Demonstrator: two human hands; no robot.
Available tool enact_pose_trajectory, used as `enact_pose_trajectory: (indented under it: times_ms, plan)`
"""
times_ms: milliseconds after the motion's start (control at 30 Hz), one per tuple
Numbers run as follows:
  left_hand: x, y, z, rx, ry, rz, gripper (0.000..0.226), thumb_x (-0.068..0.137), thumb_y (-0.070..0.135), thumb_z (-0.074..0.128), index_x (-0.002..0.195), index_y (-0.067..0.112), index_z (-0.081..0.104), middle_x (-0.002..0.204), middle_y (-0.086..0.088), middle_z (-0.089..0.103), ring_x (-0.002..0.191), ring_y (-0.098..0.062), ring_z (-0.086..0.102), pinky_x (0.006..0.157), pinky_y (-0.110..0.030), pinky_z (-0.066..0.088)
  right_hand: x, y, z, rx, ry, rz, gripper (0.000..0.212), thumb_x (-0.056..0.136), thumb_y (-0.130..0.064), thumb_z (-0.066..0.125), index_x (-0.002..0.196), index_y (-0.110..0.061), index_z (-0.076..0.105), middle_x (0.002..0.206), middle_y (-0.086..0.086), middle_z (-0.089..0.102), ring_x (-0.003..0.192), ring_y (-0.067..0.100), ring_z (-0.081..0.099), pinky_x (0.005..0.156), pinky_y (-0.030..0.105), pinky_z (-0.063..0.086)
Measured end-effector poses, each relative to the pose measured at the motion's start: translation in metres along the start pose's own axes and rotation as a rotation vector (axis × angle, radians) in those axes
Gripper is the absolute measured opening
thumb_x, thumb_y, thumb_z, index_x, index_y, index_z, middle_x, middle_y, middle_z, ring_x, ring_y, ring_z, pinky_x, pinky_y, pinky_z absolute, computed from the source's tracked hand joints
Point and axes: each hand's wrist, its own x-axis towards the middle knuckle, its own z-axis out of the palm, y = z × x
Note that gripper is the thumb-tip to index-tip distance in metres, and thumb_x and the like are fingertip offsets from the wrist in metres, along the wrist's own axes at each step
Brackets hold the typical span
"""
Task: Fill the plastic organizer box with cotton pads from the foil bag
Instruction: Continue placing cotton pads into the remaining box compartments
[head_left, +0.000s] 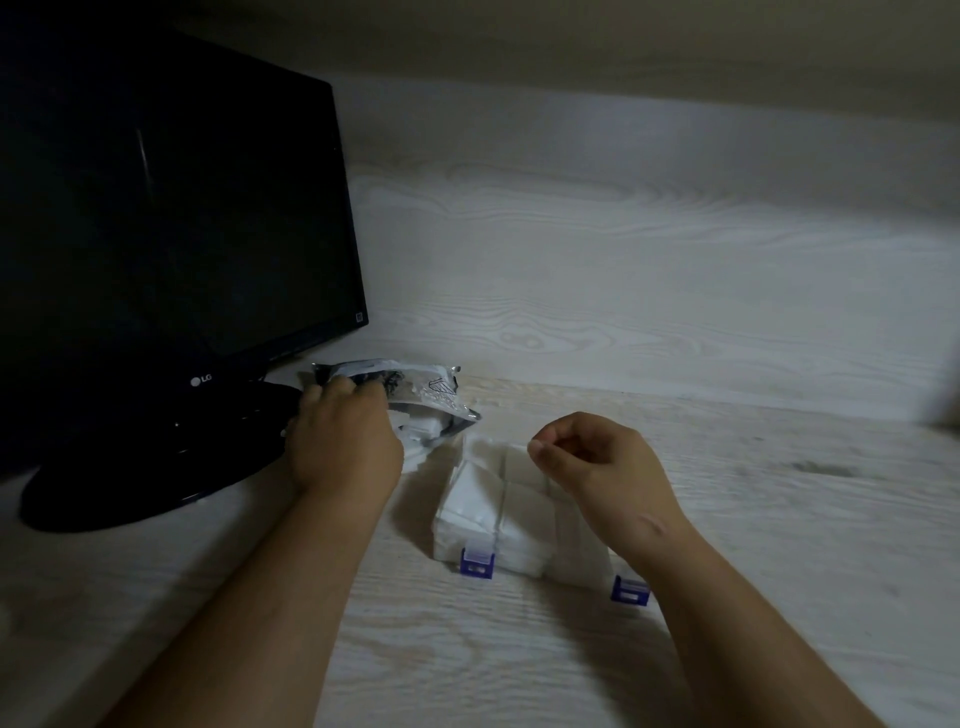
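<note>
1. Closest to us, both bare forearms reach out over the pale wood-grain table (467, 654), left arm on the left, right arm on the right.
2. Next we meet two blue latches: one (477, 562) hangs at the front wall of the plastic organizer box (524, 560), the other (630, 590) sits at its right front corner, just beside our right wrist.
3. The box itself lies flat on the table between our two arms, lid open, and its compartments look packed with white cotton pads (472, 499); the dividers are faint, so we cannot count the compartments.
4. Over the box's far right part hovers our right hand (597, 462), fingers curled in toward the palm, thumb tip close to the index finger. We see nothing held between them.
5. Further out and to the left, our left hand (343, 441) is on the foil bag (434, 395), fingers bent over its upper edge and gripping it.
6. The bag lies just beyond the box's far left corner, crumpled, its mouth facing the box, with white pads showing at the opening.
7. Behind the bag stands a dark monitor (171, 208), screen off, its round base (130, 467) touching the table beside our left hand.
8. At the back, a pale wall (649, 234) closes the scene.
</note>
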Motion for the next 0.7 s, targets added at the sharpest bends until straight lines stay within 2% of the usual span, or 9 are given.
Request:
enact_pose_trajectory:
  times_ms: [67, 167, 267, 333, 433, 500, 600, 700]
  plan:
    - [-0.001, 0.001, -0.002, -0.025, 0.065, 0.028, 0.023, 0.084, 0.020, 0.059, 0.106, 0.020, 0.063, 0.112, -0.006, 0.063, 0.111, -0.032, 0.049, 0.088, -0.041, 0.041, 0.000, 0.000, -0.001, -0.003, 0.004, -0.001, 0.007, 0.085, -0.028, 0.070, 0.079, -0.023, 0.071, 0.067, -0.009, 0.068, 0.059, 0.000, 0.058, 0.062, 0.022, 0.049]
    - [0.000, 0.003, 0.001, -0.191, 0.228, 0.114, 0.016, 0.083, 0.010, 0.060, 0.094, 0.018, 0.068, 0.095, -0.007, 0.070, 0.095, -0.034, 0.054, 0.079, -0.037, 0.037, 0.001, -0.001, -0.002, -0.004, 0.028, -0.015, 0.006, 0.086, -0.025, 0.070, 0.080, -0.023, 0.071, 0.070, -0.006, 0.069, 0.060, 0.001, 0.059, 0.057, 0.016, 0.047]
    - [0.001, 0.007, 0.007, -0.500, 0.286, 0.183, 0.025, 0.088, 0.015, 0.051, 0.097, 0.016, 0.074, 0.099, -0.004, 0.071, 0.095, -0.031, 0.057, 0.082, -0.031, 0.036, 0.004, 0.001, -0.004, -0.013, 0.067, -0.027, 0.003, 0.085, -0.022, 0.071, 0.082, -0.021, 0.071, 0.074, -0.004, 0.071, 0.064, 0.006, 0.063, 0.055, 0.012, 0.047]
    - [0.000, 0.012, 0.004, -0.746, 0.206, 0.156, 0.023, 0.093, 0.010, 0.053, 0.100, 0.014, 0.074, 0.100, 0.003, 0.069, 0.098, -0.021, 0.059, 0.084, -0.023, 0.039, 0.006, 0.002, -0.004, -0.033, 0.086, -0.035, 0.003, 0.085, -0.020, 0.072, 0.083, -0.021, 0.070, 0.075, -0.004, 0.071, 0.067, 0.007, 0.063, 0.056, 0.012, 0.046]
    - [-0.003, 0.023, -0.006, -1.014, 0.050, 0.074, 0.023, 0.091, 0.004, 0.059, 0.094, 0.023, 0.073, 0.090, 0.016, 0.066, 0.087, -0.006, 0.061, 0.074, -0.012, 0.043, 0.007, 0.003, -0.004, -0.033, 0.086, -0.036, 0.003, 0.086, -0.018, 0.071, 0.084, -0.020, 0.070, 0.077, -0.002, 0.071, 0.068, 0.008, 0.063, 0.058, 0.014, 0.046]
    - [-0.006, 0.030, -0.012, -1.152, -0.038, 0.052, 0.027, 0.090, 0.004, 0.062, 0.085, 0.029, 0.069, 0.086, 0.014, 0.068, 0.077, 0.002, 0.063, 0.068, -0.010, 0.045, 0.008, 0.003, -0.005, -0.026, 0.085, -0.037, 0.005, 0.087, -0.019, 0.070, 0.082, -0.021, 0.069, 0.077, -0.002, 0.072, 0.065, 0.006, 0.062, 0.063, 0.019, 0.049]
    - [-0.012, 0.041, -0.016, -1.185, -0.169, 0.068, 0.019, 0.089, 0.007, 0.065, 0.082, 0.025, 0.066, 0.081, 0.004, 0.070, 0.070, 0.001, 0.063, 0.062, -0.013, 0.047, 0.008, 0.002, -0.006, 0.001, 0.053, -0.048, 0.006, 0.088, -0.023, 0.069, 0.082, -0.023, 0.068, 0.079, -0.004, 0.072, 0.072, 0.009, 0.066, 0.074, 0.036, 0.056]
    - [-0.017, 0.051, -0.016, -1.134, -0.243, 0.116, 0.013, 0.087, 0.012, 0.067, 0.080, 0.022, 0.066, 0.073, 0.006, 0.068, 0.065, -0.002, 0.060, 0.061, -0.021, 0.044, 0.005, -0.002, -0.006, 0.039, -0.010, -0.066, 0.008, 0.086, -0.022, 0.072, 0.084, -0.021, 0.064, 0.079, -0.004, 0.072, 0.073, 0.012, 0.067, 0.073, 0.037, 0.057]
